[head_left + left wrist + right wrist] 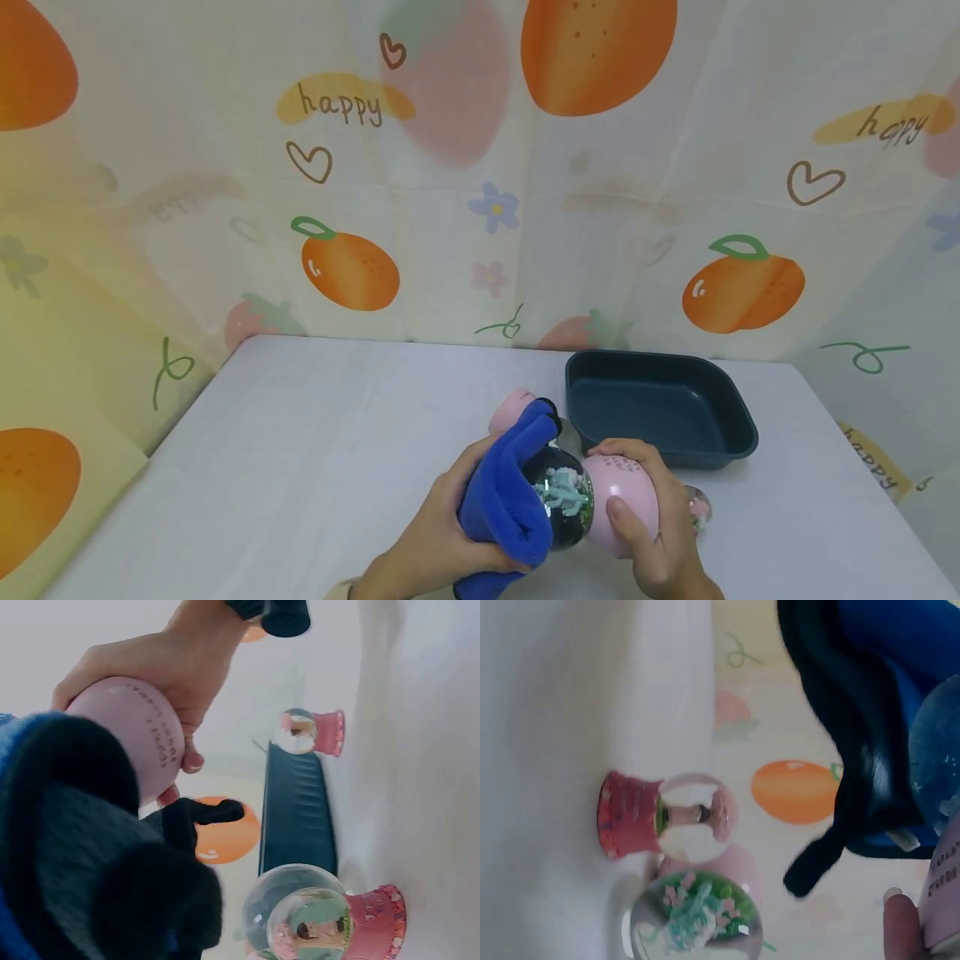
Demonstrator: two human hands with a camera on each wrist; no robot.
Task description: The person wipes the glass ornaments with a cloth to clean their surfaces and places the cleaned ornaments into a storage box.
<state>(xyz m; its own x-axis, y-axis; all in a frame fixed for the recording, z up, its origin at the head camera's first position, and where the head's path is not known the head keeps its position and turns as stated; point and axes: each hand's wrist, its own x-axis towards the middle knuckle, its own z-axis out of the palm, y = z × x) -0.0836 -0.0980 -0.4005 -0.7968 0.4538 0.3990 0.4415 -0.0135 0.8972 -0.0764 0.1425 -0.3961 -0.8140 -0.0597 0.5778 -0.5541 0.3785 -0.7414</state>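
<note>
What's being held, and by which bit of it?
The right grip holds a snow globe by its pink base; the left grip holds a cloth against the ball, by the side away from the base.

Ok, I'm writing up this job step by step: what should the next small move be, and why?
Probably turn the pink base slightly with the right grip while the left grip holds the blue cloth on the glass ball: the cloth covers only one side, and the glass nearer the base is bare.
</note>
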